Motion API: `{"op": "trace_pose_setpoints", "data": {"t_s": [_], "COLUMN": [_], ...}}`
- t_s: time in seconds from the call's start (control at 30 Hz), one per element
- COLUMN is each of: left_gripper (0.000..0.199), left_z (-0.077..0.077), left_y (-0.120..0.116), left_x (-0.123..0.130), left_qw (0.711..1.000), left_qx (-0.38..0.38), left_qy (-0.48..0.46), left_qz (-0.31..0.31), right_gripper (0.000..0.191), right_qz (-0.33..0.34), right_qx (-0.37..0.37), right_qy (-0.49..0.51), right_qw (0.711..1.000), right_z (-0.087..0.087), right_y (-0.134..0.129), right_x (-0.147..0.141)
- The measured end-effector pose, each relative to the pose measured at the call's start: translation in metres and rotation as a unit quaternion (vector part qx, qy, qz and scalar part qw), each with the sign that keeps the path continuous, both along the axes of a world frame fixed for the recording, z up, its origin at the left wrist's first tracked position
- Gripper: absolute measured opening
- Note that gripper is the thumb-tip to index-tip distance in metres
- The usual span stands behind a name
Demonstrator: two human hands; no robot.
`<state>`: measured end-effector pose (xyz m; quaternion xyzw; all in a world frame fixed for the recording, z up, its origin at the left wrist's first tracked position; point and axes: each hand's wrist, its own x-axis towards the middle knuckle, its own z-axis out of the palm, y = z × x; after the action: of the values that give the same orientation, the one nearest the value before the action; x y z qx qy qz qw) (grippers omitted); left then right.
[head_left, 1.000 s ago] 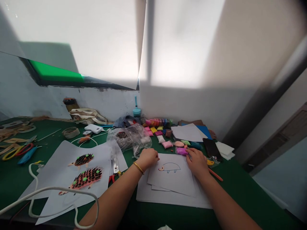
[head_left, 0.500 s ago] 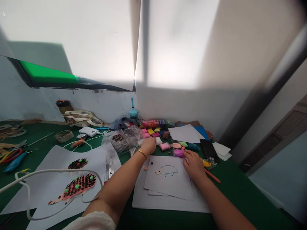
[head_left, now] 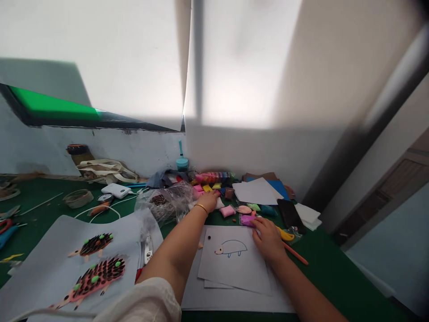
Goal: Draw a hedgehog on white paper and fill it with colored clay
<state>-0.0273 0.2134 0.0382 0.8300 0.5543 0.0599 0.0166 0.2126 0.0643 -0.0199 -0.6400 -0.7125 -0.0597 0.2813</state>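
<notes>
At the far side of the drawing paper, my right hand [head_left: 268, 237] has its fingertips closed on the edge of a purple clay packet [head_left: 246, 220]. My left hand [head_left: 208, 202], with a gold bangle at the wrist, reaches into a group of small coloured clay packets. It is by a dark pink packet [head_left: 216, 193]; its fingers are mostly hidden behind the back of the hand. Between my arms lies a white sheet [head_left: 231, 273] with a blue hedgehog outline, its face filled in pale clay. A small dark ball [head_left: 209, 237] sits on the sheet's upper left.
Left of my arm, two finished clay hedgehogs [head_left: 97, 279] lie on white paper. A crumpled plastic bag [head_left: 167, 199] is behind them. Further packets, a pink packet [head_left: 228, 211] and a brown one [head_left: 229, 193], lie ahead. A black phone-like slab [head_left: 291, 215] and an orange stick [head_left: 296, 253] are at right.
My left hand has moved farther forward, from beside the white packet to the dark pink one. My right hand stays at the purple packet. The view has shifted slightly.
</notes>
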Motion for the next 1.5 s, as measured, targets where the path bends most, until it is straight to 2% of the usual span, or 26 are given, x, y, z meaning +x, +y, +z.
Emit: {"op": "trace_pose_setpoints", "data": {"t_s": [0.17, 0.4, 0.5, 0.57, 0.63, 0.8, 0.97, 1.1, 1.27, 1.37, 1.5], "left_gripper": [0.043, 0.026, 0.034, 0.030, 0.027, 0.038, 0.036, 0.033, 0.034, 0.039, 0.041], "left_z": [-0.004, -0.003, -0.004, -0.002, 0.000, 0.012, 0.025, 0.024, 0.012, 0.005, 0.000], "left_y": [0.010, 0.009, 0.006, 0.002, -0.004, -0.014, -0.025, -0.050, -0.105, -0.138, -0.171], "left_x": [-0.001, -0.009, -0.008, -0.007, -0.007, -0.006, -0.003, 0.006, 0.020, 0.021, 0.013], "left_qw": [1.000, 0.998, 0.998, 0.998, 0.998, 0.993, 0.979, 0.966, 0.950, 0.908, 0.867], "left_qx": [-0.003, 0.015, 0.020, 0.027, 0.034, 0.059, 0.074, 0.064, 0.040, -0.020, -0.071], "left_qy": [0.009, 0.020, 0.018, 0.009, -0.007, -0.072, -0.162, -0.236, -0.306, -0.419, -0.493], "left_qz": [0.024, 0.049, 0.049, 0.051, 0.053, 0.070, 0.101, 0.087, 0.044, -0.002, -0.019], "right_gripper": [0.036, 0.037, 0.038, 0.039, 0.041, 0.041, 0.037, 0.038, 0.043, 0.049, 0.055], "right_qz": [0.005, 0.002, -0.006, -0.005, 0.002, 0.035, 0.025, -0.005, 0.005, -0.008, -0.038], "right_qx": [-0.007, -0.021, -0.032, -0.042, -0.052, -0.060, -0.045, -0.086, -0.117, -0.100, -0.048], "right_qy": [0.004, 0.006, 0.001, -0.010, -0.019, -0.026, -0.023, -0.014, 0.008, 0.027, 0.065], "right_qw": [1.000, 1.000, 0.999, 0.999, 0.998, 0.997, 0.998, 0.996, 0.993, 0.995, 0.996], "right_z": [0.000, 0.000, -0.001, -0.002, -0.004, -0.008, 0.005, 0.018, 0.019, 0.020, 0.025], "right_y": [0.000, 0.000, 0.000, 0.001, 0.002, 0.003, 0.020, 0.052, 0.093, 0.107, 0.107], "right_x": [0.001, 0.000, 0.001, 0.001, 0.001, 0.001, 0.006, 0.007, 0.001, 0.007, 0.026]}}
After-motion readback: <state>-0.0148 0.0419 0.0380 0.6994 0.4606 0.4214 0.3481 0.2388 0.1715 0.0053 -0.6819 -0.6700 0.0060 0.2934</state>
